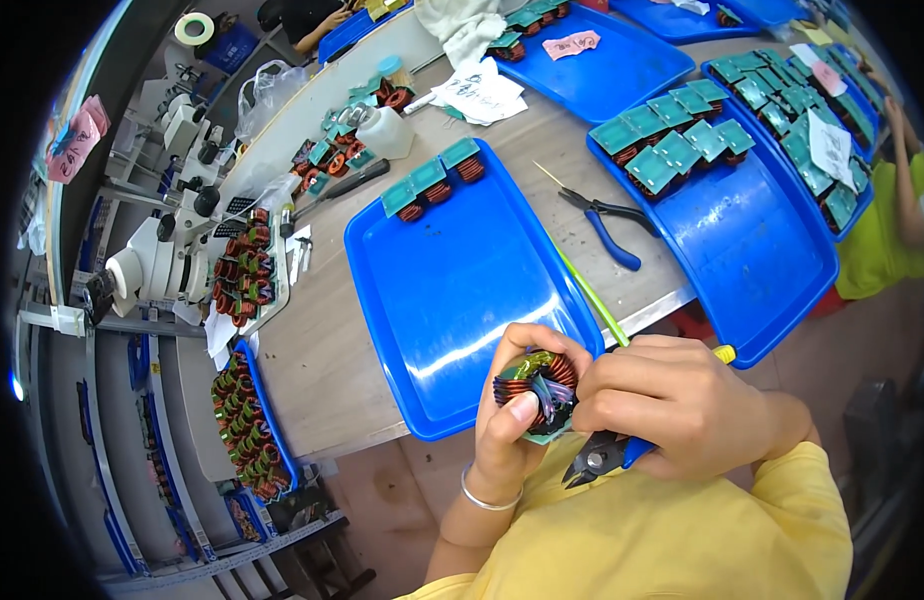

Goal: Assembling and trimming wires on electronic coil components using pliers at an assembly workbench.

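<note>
Close to my body, my left hand (510, 420) is wrapped round a copper-wound ring coil (535, 390) with a green board at its underside. My right hand (682, 400) is closed on side cutters (600, 458), whose jaws point down and away from the coil; a blue handle shows under the palm. The right fingertips meet the coil's right side and hide part of it. A thin green stick (592, 300) runs under the right fingers. Behind that hand a yellow tip (724, 353) shows; whether it belongs to the stick, I cannot tell.
A blue tray (452, 290) ahead holds several coil boards (429, 180). Pliers (610, 225) lie right of it, before another loaded tray (752, 270). At left are a screwdriver (352, 180), a microscope (147, 260) and stacked coils (247, 430). A co-worker's sleeve (887, 230) is far right.
</note>
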Motion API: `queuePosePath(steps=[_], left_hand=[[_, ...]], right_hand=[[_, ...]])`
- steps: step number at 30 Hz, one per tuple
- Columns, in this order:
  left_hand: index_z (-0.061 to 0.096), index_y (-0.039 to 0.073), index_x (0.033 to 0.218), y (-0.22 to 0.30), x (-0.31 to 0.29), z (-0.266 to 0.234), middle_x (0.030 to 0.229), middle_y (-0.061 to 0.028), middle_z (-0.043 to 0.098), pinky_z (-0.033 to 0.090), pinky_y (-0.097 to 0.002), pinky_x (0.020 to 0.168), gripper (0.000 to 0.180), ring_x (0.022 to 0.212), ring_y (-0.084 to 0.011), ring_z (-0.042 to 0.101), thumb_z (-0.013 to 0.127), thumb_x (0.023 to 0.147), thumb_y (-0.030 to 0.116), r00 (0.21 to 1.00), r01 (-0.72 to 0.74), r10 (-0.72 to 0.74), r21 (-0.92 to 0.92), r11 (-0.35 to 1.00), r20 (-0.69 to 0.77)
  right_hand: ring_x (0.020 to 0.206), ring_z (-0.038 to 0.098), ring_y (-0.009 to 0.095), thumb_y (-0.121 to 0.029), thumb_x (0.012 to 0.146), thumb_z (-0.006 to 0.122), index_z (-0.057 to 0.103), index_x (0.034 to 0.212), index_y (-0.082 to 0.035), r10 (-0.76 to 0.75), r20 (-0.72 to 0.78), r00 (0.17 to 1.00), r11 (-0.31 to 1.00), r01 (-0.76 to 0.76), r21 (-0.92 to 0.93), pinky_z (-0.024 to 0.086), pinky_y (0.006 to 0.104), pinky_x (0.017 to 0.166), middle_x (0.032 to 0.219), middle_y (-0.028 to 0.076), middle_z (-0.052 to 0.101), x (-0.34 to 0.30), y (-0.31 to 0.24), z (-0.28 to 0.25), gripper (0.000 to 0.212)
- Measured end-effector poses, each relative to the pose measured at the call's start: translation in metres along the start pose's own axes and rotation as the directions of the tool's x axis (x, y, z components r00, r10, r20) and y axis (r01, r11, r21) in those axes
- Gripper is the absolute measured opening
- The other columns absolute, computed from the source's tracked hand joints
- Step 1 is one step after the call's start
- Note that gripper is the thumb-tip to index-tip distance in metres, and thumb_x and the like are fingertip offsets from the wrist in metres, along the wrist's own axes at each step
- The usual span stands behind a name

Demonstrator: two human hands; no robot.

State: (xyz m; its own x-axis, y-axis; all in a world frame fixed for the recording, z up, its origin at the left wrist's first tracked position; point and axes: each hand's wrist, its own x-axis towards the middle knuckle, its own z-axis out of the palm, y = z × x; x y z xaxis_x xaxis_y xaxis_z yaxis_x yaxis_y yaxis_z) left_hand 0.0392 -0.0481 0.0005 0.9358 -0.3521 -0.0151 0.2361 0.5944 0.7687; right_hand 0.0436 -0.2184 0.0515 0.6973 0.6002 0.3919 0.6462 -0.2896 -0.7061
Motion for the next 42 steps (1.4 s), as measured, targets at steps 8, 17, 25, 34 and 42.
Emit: queuePosePath(steps=[8, 17, 25, 34, 42], left_hand=[[0.04, 0.004, 0.108, -0.006, 0.001, 0.0, 0.093, -0.0147, 0.052, 0.041, -0.0282, 0.076, 0.043, 0.08, -0.0169, 0.051, 0.053, 0.08, 0.034, 0.999, -0.035, 0.035, 0.052, 0.998, 0.004], [0.049, 0.007, 0.117, -0.003, 0.007, -0.037, 0.114, -0.0178, 0.05, 0.04, -0.0388, 0.087, 0.047, 0.103, -0.0271, 0.048, 0.038, 0.091, 0.045, 0.964, -0.011, -0.13, -0.521, 0.853, -0.233], [0.04, 0.001, 0.124, -0.008, -0.011, -0.04, 0.118, -0.0224, 0.046, 0.05, -0.0355, 0.083, 0.05, 0.099, -0.0335, 0.053, 0.043, 0.091, 0.038, 0.985, 0.039, -0.133, -0.601, 0.798, -0.112], [0.047, 0.001, 0.12, 0.005, -0.019, -0.022, 0.101, -0.0172, 0.052, 0.039, -0.0282, 0.061, 0.058, 0.074, -0.0208, 0.046, 0.028, 0.092, 0.048, 0.986, 0.165, -0.146, -0.538, 0.826, 0.078], [0.035, 0.003, 0.129, 0.008, -0.03, -0.011, 0.109, -0.0173, 0.051, 0.041, -0.03, 0.063, 0.066, 0.08, -0.0243, 0.05, 0.034, 0.088, 0.055, 0.99, 0.135, -0.141, -0.271, 0.953, -0.002]], right_hand=[[0.065, 0.055, 0.02, -0.005, 0.051, 0.068, 0.056, 0.077, -0.007, -0.055, -0.013, 0.998, 0.977, 0.051, -0.207, 0.042, 0.0296, 0.055, 0.077, 0.004, 0.054, -0.005, 0.0, 0.002, 0.028], [0.064, 0.055, 0.018, -0.004, 0.082, 0.054, 0.048, 0.091, -0.004, 0.588, -0.103, 0.803, 0.515, -0.273, 0.813, 0.046, 0.0287, 0.061, 0.077, 0.013, 0.057, -0.015, 0.024, 0.013, 0.01], [0.063, 0.055, 0.02, -0.007, 0.087, 0.049, 0.042, 0.098, -0.002, 0.742, 0.195, 0.641, 0.086, -0.38, 0.921, 0.045, 0.0298, 0.059, 0.075, 0.013, 0.055, -0.063, 0.035, 0.084, 0.014], [0.062, 0.053, 0.014, -0.002, 0.084, 0.05, 0.045, 0.096, -0.002, 0.711, -0.227, 0.666, 0.508, -0.262, 0.821, 0.044, 0.0244, 0.057, 0.075, 0.013, 0.057, -0.039, 0.04, 0.042, 0.013], [0.069, 0.057, 0.012, -0.006, 0.082, 0.056, 0.053, 0.09, 0.001, 0.41, -0.656, 0.633, 0.907, -0.356, 0.223, 0.044, 0.025, 0.062, 0.077, 0.008, 0.06, 0.036, 0.108, 0.036, 0.011]])
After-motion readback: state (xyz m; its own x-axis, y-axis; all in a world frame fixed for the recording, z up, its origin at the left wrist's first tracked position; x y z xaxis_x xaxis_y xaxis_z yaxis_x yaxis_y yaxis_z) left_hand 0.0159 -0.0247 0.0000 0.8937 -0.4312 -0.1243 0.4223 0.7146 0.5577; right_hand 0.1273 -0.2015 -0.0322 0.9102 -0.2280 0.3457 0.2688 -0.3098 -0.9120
